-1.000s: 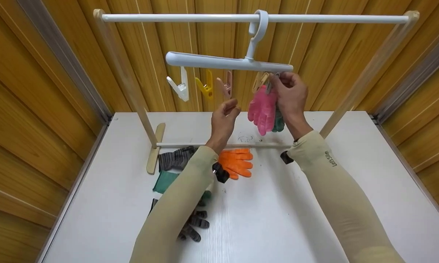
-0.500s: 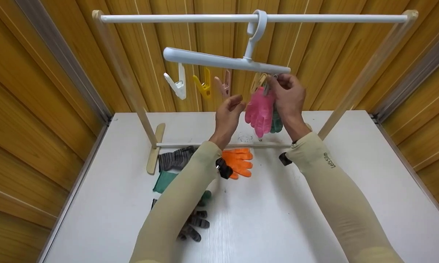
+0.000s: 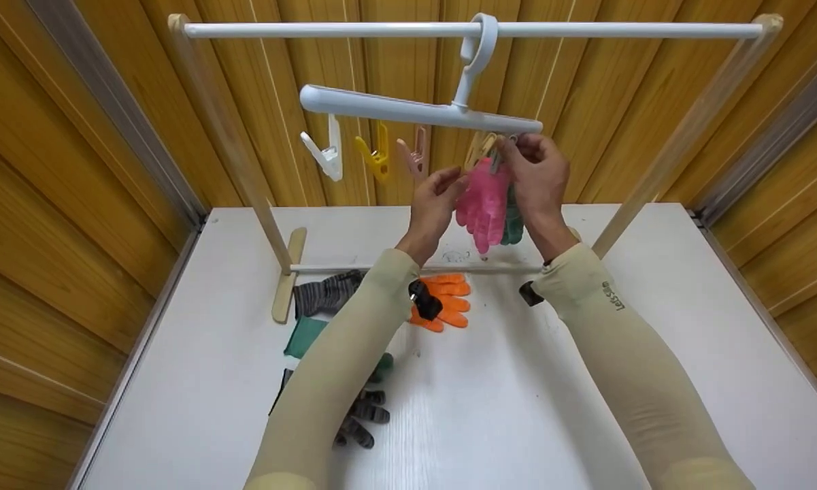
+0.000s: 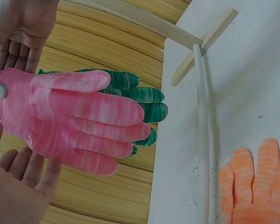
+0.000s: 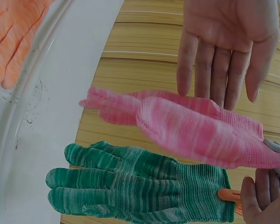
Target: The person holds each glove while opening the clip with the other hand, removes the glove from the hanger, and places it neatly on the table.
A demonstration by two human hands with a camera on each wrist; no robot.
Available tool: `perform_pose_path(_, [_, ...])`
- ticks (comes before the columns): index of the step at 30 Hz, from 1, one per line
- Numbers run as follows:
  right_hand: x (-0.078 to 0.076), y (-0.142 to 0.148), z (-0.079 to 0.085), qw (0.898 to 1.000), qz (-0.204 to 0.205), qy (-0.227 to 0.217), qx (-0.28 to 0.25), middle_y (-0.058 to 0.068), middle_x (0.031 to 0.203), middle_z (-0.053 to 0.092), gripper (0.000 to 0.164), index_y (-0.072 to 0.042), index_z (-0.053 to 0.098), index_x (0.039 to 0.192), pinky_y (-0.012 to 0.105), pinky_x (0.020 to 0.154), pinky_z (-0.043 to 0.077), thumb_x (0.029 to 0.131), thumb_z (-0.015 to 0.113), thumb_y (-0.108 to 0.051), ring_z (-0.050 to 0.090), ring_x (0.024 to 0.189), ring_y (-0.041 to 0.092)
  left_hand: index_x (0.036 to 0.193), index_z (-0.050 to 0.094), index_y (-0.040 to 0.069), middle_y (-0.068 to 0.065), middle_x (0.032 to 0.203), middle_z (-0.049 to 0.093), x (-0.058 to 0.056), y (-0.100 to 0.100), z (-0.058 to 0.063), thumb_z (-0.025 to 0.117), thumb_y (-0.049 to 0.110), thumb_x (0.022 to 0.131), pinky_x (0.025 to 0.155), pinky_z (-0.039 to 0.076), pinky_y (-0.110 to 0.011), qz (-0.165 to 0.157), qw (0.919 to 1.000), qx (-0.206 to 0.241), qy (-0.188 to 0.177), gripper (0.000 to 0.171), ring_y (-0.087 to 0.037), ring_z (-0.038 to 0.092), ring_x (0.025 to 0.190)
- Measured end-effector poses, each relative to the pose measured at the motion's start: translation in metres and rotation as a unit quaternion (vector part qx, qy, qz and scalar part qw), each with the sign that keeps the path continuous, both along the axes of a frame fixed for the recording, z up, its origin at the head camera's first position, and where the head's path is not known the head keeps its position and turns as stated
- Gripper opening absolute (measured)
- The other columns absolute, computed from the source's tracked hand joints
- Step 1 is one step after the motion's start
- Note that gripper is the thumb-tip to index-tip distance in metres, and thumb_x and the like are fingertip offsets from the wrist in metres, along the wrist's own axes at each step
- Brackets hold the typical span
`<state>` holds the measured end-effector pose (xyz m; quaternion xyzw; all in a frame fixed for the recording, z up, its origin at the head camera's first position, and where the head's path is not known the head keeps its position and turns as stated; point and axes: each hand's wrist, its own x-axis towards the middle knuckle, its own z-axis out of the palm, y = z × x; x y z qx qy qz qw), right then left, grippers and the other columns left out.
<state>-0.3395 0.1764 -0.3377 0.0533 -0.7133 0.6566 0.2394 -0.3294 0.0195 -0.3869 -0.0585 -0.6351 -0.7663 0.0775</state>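
Hands stand apart on either side of a pink knit glove (image 3: 483, 204) in the head view, just right of centre in the upper half. Right hand (image 3: 543, 173) pinches a small grey clip (image 3: 496, 160) at the glove's cuff, beneath a white plastic hanger (image 3: 394, 109); left hand (image 3: 434, 204) is at the glove's left edge. White (image 3: 329, 155), yellow (image 3: 377, 160) and dusty-pink (image 3: 415, 153) clips hang to the left. On the white table (image 3: 490, 381), an orange knit glove (image 3: 454, 309) lies near centre.

In the left wrist view, the pink glove spans the left half, overlapping a green streaked knit glove (image 4: 151, 95); the left hand, lower left, has its fingers extended at the pink glove's lower edge.

In the right wrist view, an orange clip (image 5: 227, 195) grips the green glove's cuff at lower right; the left hand's fingers point straight down at top right, by the pink glove.
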Motion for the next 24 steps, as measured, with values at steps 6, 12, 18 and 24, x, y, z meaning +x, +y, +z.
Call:
perform_pose_path(6, [-0.002, 0.001, 0.0, 1.0, -0.004, 0.013, -0.007, 0.007, 0.102, 0.068, 0.033, -0.006, 0.072, 0.113, 0.029, 0.082, 0.053, 0.096, 0.082, -0.033, 0.061, 0.096, 0.02, 0.138, 0.066, 0.002, -0.008, 0.126, 0.071, -0.002, 0.008, 0.008, 0.067, 0.018, 0.107, 0.1, 0.053, -0.024, -0.005, 0.9998, -0.018, -0.004, 0.035, -0.02, 0.066, 0.117])
perform_pose_path(12, [-0.002, 0.002, 0.002, 0.999, -0.002, 0.031, -0.014, 0.008, 0.102, 0.068, 0.031, -0.005, 0.072, 0.113, 0.029, 0.083, 0.052, 0.097, 0.081, -0.03, 0.062, 0.096, 0.021, 0.13, 0.071, 0.007, -0.003, 0.12, 0.073, -0.003, 0.015, 0.011, 0.069, 0.024, 0.106, 0.098, 0.054, -0.024, 0.012, 0.999, -0.042, -0.009, 0.03, -0.018, 0.066, 0.113])
perform_pose_path(18, [0.0, 0.001, 0.001, 0.999, 0.004, 0.036, -0.023, 0.008, 0.106, 0.068, 0.035, -0.002, 0.069, 0.119, 0.028, 0.087, 0.053, 0.096, 0.082, -0.025, 0.063, 0.099, 0.021, 0.121, 0.074, 0.009, -0.002, 0.113, 0.073, -0.004, 0.018, 0.014, 0.07, 0.024, 0.105, 0.093, 0.057, -0.025, 0.042, 0.9975, -0.054, -0.015, 0.022, -0.017, 0.067, 0.106])
perform_pose_path(24, [0.004, 0.0, 0.002, 0.998, 0.001, 0.056, -0.042, 0.008, 0.105, 0.069, 0.035, 0.001, 0.069, 0.118, 0.028, 0.084, 0.054, 0.094, 0.083, -0.02, 0.064, 0.097, 0.02, 0.123, 0.076, 0.008, -0.004, 0.115, 0.075, -0.003, 0.022, 0.02, 0.07, 0.02, 0.105, 0.092, 0.059, -0.027, 0.061, 0.996, -0.064, -0.013, 0.022, -0.017, 0.069, 0.106])
